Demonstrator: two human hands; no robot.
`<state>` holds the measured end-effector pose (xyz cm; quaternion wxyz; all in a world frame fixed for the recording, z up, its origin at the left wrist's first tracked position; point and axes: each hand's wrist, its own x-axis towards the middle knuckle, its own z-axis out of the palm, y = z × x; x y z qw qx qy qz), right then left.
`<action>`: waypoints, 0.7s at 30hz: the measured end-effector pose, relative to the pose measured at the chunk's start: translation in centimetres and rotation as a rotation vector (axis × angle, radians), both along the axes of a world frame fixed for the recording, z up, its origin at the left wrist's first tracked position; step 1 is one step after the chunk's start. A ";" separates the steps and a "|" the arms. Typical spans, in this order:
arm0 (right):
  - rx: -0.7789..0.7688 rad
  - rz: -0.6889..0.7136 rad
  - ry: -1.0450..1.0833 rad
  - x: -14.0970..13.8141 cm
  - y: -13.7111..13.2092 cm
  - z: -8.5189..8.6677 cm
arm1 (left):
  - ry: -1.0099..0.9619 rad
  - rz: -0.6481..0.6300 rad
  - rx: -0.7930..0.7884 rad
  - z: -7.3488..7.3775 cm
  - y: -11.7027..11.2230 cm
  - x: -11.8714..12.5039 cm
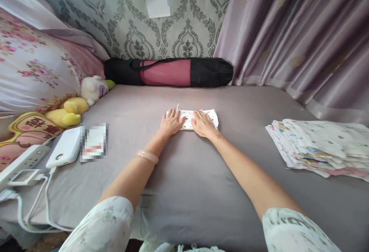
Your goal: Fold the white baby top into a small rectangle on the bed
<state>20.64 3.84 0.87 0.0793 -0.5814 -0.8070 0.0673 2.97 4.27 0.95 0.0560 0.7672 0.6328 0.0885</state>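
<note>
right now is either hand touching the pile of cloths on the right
No, both the left hand and right hand lie flat on the small folded cloth, apart from the pile.

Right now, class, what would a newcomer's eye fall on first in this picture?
Both hands, the left hand and the right hand, lie flat on a small folded patterned cloth in the middle of the grey bed sheet. A stack of similar cloths sits at the right, and a black and pink rolled bag lies along the wall.
</note>
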 end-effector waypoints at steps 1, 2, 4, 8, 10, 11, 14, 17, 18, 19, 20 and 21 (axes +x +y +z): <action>-0.007 -0.013 -0.011 0.3 0.0 0.0 | -0.003 0.008 -0.016 0.0 0.0 0.0; -0.012 -0.023 -0.023 0.5 0.1 0.1 | -0.002 0.013 -0.027 -0.1 0.1 -0.1; -0.024 -0.039 -0.047 1.1 0.2 0.1 | 0.009 0.021 -0.040 -0.2 0.2 -0.1; -0.048 -0.075 -0.100 2.5 0.4 0.2 | 0.047 0.048 -0.040 -0.4 0.5 -0.7; -0.049 -0.096 -0.122 3.2 0.5 0.2 | 0.046 0.058 -0.052 -0.5 0.7 -1.4; -0.049 -0.107 -0.125 3.5 0.5 0.1 | 0.040 0.059 -0.064 -0.6 0.8 -1.9; -0.042 -0.145 -0.099 4.0 0.5 -0.2 | 0.015 0.055 -0.099 -0.8 1.0 -3.1; -0.022 -0.175 -0.075 4.1 0.5 -0.6 | 0.001 0.047 -0.090 -1.0 1.0 -3.8; -0.021 -0.177 -0.074 4.0 0.6 -0.7 | 0.000 0.044 -0.087 -1.0 1.0 -3.8; -0.025 -0.174 -0.075 4.0 0.6 -0.8 | 0.001 0.040 -0.087 -1.0 0.9 -3.9; -0.031 -0.170 -0.078 4.0 0.6 -0.8 | 0.003 0.036 -0.088 -0.9 0.9 -3.9; -0.039 -0.166 -0.081 4.0 0.6 -0.7 | 0.006 0.030 -0.092 -0.8 0.9 -3.8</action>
